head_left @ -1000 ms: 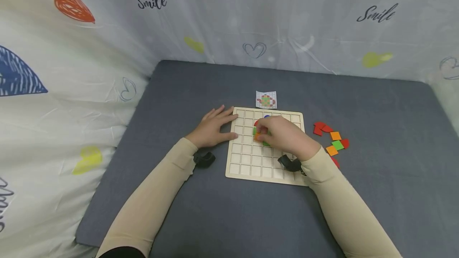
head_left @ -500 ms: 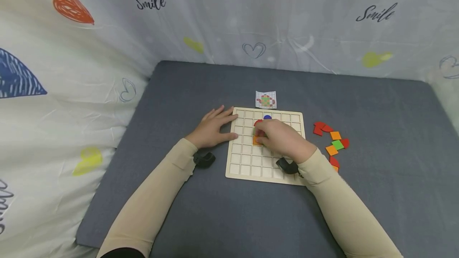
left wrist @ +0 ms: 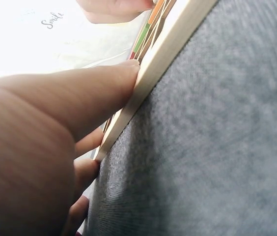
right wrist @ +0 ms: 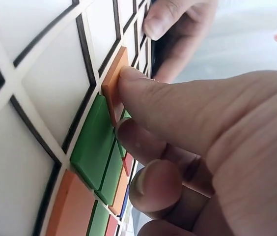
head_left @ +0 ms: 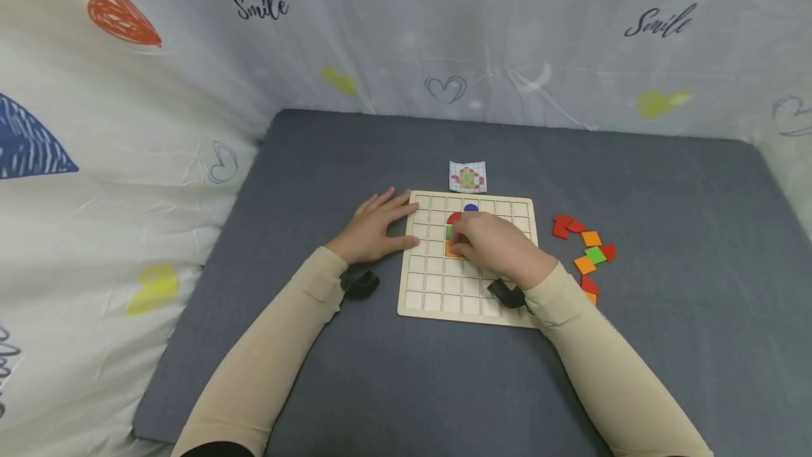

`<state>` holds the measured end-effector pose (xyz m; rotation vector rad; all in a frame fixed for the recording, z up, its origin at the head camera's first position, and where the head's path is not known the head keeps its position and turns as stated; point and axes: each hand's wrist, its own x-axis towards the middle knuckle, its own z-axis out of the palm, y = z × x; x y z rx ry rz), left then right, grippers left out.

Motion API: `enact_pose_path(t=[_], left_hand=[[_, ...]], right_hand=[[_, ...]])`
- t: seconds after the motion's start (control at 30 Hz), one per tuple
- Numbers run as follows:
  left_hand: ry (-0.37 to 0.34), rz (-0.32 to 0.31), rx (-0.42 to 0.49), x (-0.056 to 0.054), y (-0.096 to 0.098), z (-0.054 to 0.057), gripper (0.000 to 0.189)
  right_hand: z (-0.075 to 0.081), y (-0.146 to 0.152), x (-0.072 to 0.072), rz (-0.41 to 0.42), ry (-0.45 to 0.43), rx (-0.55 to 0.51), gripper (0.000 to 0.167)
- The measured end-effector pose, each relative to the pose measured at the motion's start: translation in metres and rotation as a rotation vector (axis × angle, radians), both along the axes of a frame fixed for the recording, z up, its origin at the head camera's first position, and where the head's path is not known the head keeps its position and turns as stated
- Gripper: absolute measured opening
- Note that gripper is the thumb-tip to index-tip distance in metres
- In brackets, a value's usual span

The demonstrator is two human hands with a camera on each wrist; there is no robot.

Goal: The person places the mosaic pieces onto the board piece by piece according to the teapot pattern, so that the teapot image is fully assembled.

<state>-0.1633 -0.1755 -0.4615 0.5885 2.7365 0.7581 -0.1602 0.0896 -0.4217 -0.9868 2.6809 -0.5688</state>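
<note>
A pale wooden grid board (head_left: 431, 302) lies on the table. My left hand (head_left: 374, 231) rests at its left side, fingers spread, the thumb (left wrist: 104, 86) touching the board's edge (left wrist: 160, 61). Over the grid, my right hand (head_left: 501, 245) holds an orange square tile (right wrist: 113, 86) between thumb and curled index finger, low at a cell beside a green tile (right wrist: 94, 140). In the head view a red piece (head_left: 453, 217), a green tile (head_left: 449, 232) and a blue piece (head_left: 471, 207) show around the right fingers. The right hand covers part of the pattern.
A small printed card (head_left: 467, 177) with a coloured grid pattern lies behind the board. Loose pieces lie right of it: several red ones (head_left: 560, 230), orange squares (head_left: 591, 238) and a green one (head_left: 595, 254). A patterned curtain (head_left: 393, 41) hangs behind the grey table (head_left: 355, 379).
My right hand has shifted slightly toward me, exposing more of the blue and red pieces. The orange tile now sits a little nearer to me. My left hand stays on the board.
</note>
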Motion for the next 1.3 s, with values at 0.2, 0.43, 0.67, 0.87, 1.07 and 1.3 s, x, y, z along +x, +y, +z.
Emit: enact_pose_path(t=[0.2, 0.43, 0.67, 0.87, 1.07, 1.3], left_hand=[[0.002, 0.006, 0.000, 0.001, 0.000, 0.001, 0.077], [0.003, 0.007, -0.001, 0.001, -0.001, 0.000, 0.077], [0.009, -0.001, -0.001, -0.001, -0.001, -0.003, 0.078], [0.012, -0.002, 0.008, -0.001, -0.001, -0.003, 0.078], [0.005, -0.005, 0.015, -0.001, 0.000, -0.001, 0.077], [0.003, -0.004, 0.018, 0.000, -0.001, -0.001, 0.076]], right_hand=[[-0.001, 0.005, -0.001, 0.008, -0.006, -0.008, 0.005], [0.005, 0.013, -0.002, -0.013, 0.001, -0.009, 0.006], [0.014, 0.025, 0.003, -0.047, 0.015, -0.001, 0.005], [0.017, 0.042, 0.005, -0.095, 0.031, 0.007, 0.005], [0.017, 0.062, 0.008, -0.133, 0.035, 0.017, 0.009], [0.020, 0.082, 0.006, -0.182, 0.000, 0.011, 0.012]])
